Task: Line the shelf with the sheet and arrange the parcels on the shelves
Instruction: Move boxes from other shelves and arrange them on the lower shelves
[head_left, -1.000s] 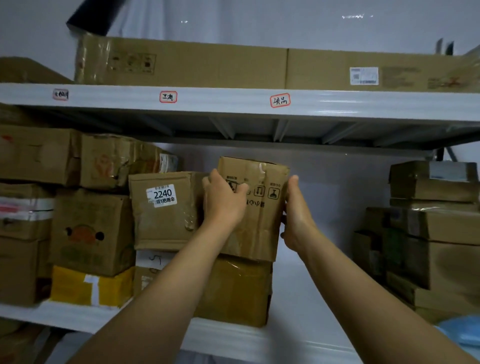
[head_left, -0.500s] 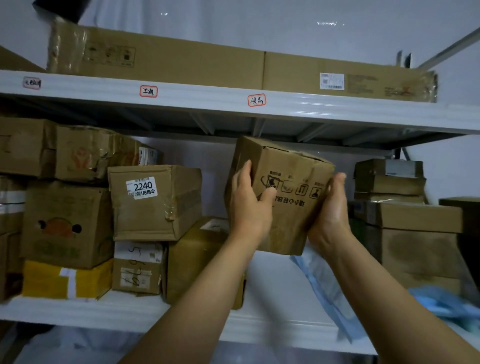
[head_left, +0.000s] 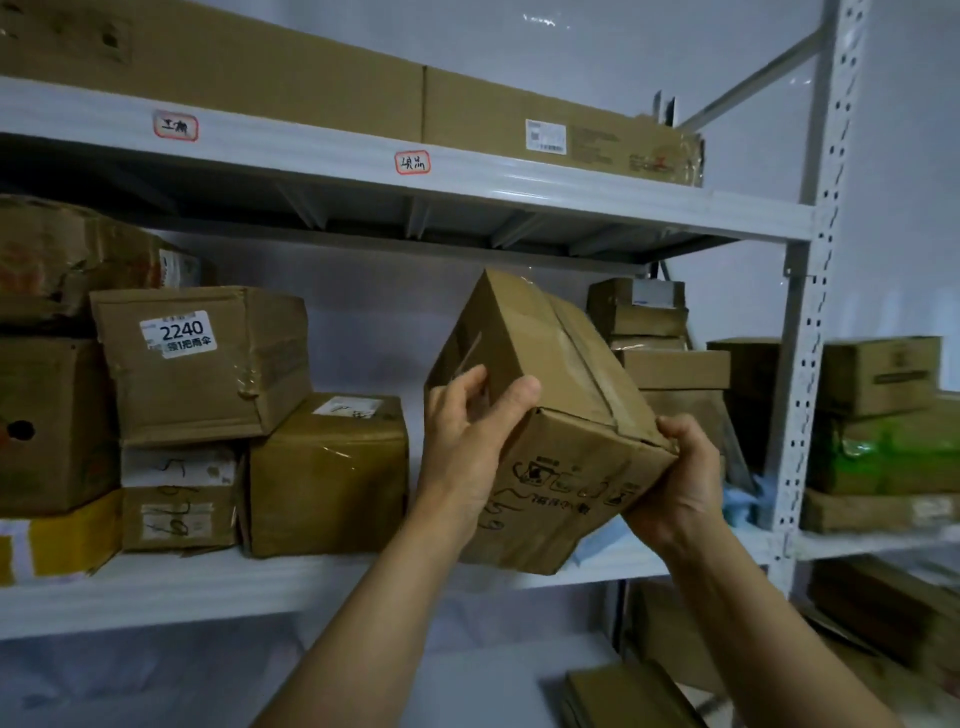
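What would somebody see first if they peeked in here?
Probably the tilted cardboard box in the middle, held in the air in front of the shelf by the left hand and right hand. Next, the box with the big 2240 sticker, stacked at the left on the same shelf.

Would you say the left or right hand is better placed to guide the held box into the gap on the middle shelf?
Right: it supports the box at its low corner, nearest the gap.
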